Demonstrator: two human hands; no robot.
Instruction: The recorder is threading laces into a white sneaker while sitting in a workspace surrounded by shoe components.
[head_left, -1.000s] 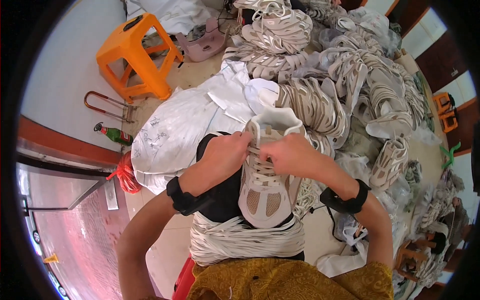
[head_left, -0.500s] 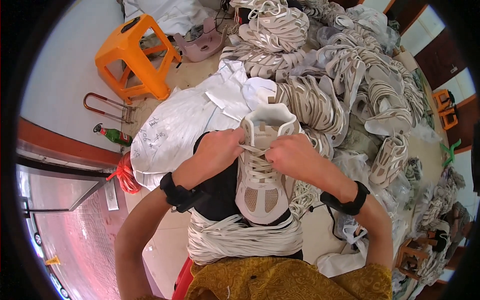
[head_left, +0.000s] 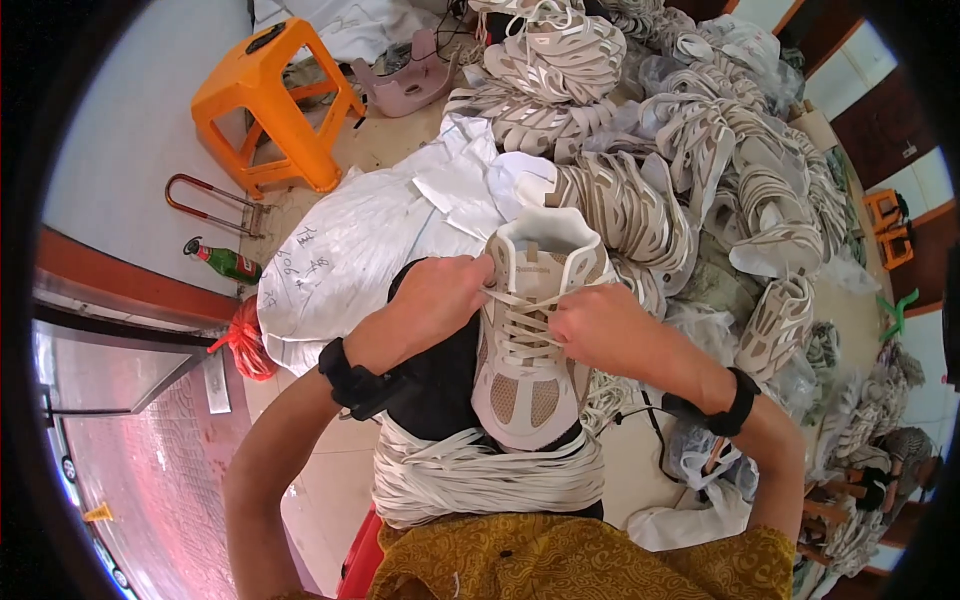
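Observation:
A beige and white sneaker (head_left: 518, 400) rests on my black-clad lap, its toe pointing toward me. My left hand (head_left: 448, 293) is closed in a pinch at the upper left eyelets, holding the shoelace (head_left: 530, 340). On the shoe's other side, my right hand (head_left: 605, 325) pinches the lace too, beside the crossed rows. A strand stretches across the tongue between both hands. The fingertips partly hide the lace ends. Across my thighs, nearer to me, lies a thick bundle of off-white laces (head_left: 485, 475).
A white woven sack (head_left: 370, 240) lies ahead on the left, near an orange stool (head_left: 265, 100) and a green bottle (head_left: 228, 263). Piled shoe uppers (head_left: 625, 205) fill the far middle and right. Another sneaker (head_left: 778, 325) stands right, among clear plastic bags.
My right hand has shifted slightly right and down, away from my left hand, with the lace strand between them. My left hand stays nearly in place at the eyelets.

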